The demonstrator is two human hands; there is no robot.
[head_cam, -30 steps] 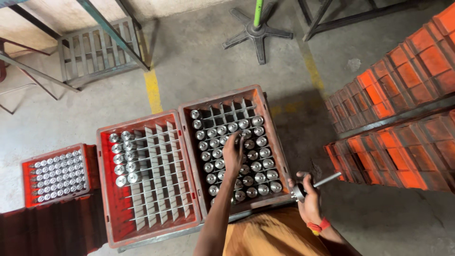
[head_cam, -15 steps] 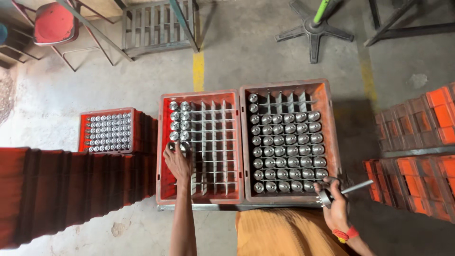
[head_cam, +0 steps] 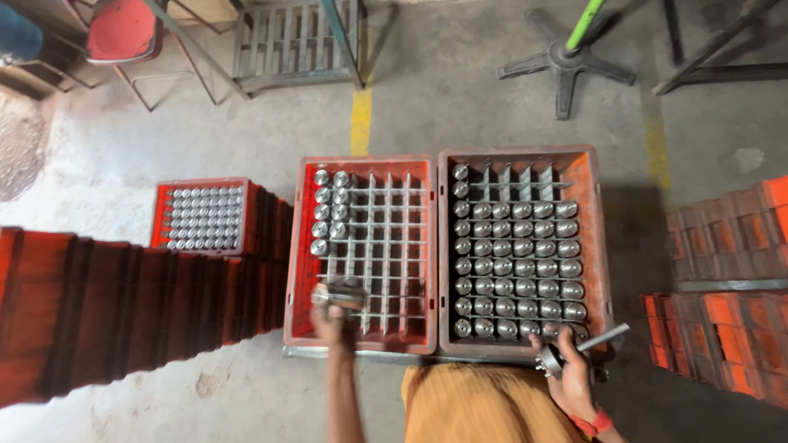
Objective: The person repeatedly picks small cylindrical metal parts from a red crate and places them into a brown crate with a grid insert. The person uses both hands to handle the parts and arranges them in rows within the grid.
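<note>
Two divided crates side by side on the floor, touching. Left crate [head_cam: 361, 254]: metal parts fill only its far-left cells. Right crate [head_cam: 525, 246]: parts in most cells, far row mostly bare. Left hand [head_cam: 332, 316] over left crate's near-left corner, holding a blurred metal part [head_cam: 338, 293]. Right hand [head_cam: 570, 377] at right crate's near edge, holding a gauge tool [head_cam: 574, 349]. Third crate [head_cam: 205, 215], full of parts, farther left. Stacked crates [head_cam: 722, 295] to the right.
</note>
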